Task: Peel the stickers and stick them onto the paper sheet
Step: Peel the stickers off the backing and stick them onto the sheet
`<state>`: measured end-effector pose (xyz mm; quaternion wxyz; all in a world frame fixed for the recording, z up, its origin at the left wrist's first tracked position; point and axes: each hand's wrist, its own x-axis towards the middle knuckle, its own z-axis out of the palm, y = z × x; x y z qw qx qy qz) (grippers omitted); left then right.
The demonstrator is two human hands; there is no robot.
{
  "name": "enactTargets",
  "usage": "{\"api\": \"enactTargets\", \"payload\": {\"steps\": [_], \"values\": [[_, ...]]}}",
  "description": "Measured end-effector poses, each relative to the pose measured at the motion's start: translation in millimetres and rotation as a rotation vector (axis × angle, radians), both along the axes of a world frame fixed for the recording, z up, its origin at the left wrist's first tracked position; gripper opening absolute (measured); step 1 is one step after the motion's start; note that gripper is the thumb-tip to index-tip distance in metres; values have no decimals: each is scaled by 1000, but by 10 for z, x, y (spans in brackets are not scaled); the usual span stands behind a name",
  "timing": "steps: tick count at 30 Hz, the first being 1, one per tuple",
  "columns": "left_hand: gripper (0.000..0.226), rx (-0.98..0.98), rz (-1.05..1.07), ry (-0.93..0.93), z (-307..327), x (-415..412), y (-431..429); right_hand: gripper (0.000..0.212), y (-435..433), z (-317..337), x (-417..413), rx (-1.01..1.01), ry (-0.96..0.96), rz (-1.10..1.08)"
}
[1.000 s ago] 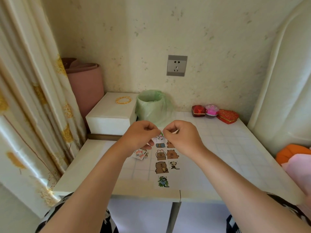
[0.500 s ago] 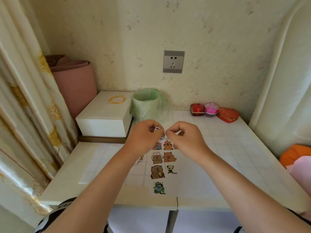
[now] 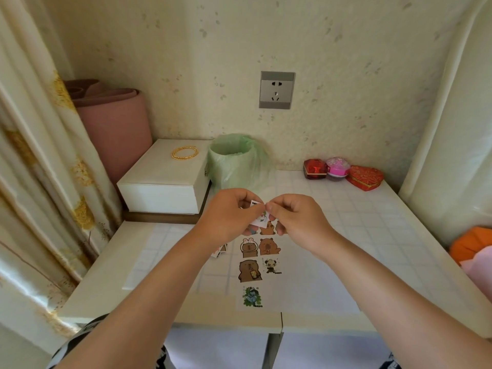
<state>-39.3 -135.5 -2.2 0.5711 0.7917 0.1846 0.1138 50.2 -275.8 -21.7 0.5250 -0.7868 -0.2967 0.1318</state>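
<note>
Head view: a white paper sheet point(image 3: 319, 283) was laid flat on the tiled table point(image 3: 372, 214), with cartoon stickers point(image 3: 249, 270) set in two columns.
White box point(image 3: 159, 193): a gold bangle point(image 3: 185, 152) was carried on its lid.
Bin point(image 3: 231, 166): lined with a green bag; contents could not be told.
Hands: a loose sticker point(image 3: 260, 218) was pinched by left hand point(image 3: 226, 217) and right hand point(image 3: 298, 219) above the sheet's far end.

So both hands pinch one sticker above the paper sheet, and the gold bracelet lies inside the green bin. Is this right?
No. The head view shows the gold bracelet on top of the white box, beside the green bin. The left hand and right hand do pinch one sticker above the paper sheet.
</note>
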Motion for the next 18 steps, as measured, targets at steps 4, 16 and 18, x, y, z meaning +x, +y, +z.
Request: {"api": "enactTargets", "payload": {"steps": [4,16,18], "values": [[2,17,26,4,-20,-3,22,18,-1,37,-19,11,71,4],[8,47,-38,-6,25,-37,11,14,-93,130,14,24,191,26],[8,54,-39,-7,28,-38,9,13,-98,129,16,15,187,44]]}}
